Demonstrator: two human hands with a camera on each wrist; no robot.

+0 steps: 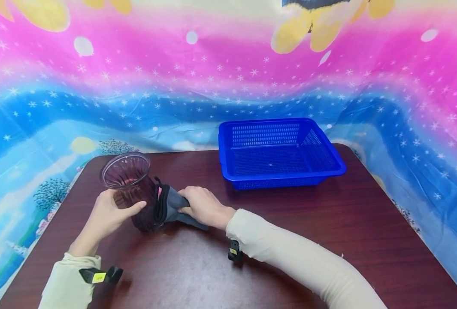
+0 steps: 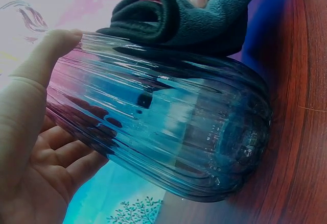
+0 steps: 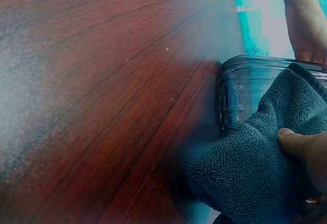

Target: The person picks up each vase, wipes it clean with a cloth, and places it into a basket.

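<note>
A purple-tinted ribbed glass vase (image 1: 125, 171) with a flared rim stands on the left part of the table, tilted slightly. My left hand (image 1: 110, 214) grips it below the rim, thumb on the near side and fingers round the far side, as the left wrist view shows. In my right hand (image 1: 205, 206) is a bunched grey cloth (image 1: 173, 204) with a black edge, pinched between thumb and fingers. The cloth (image 3: 255, 163) lies against the vase's right side. The right hand's other fingers are mostly hidden behind the cloth in the right wrist view.
A blue plastic basket (image 1: 282, 177) with perforated walls sits at the back right of the dark wooden table (image 1: 309, 223). Behind the table hangs a colourful printed backdrop (image 1: 228, 86). Each wrist bears a small black camera strap.
</note>
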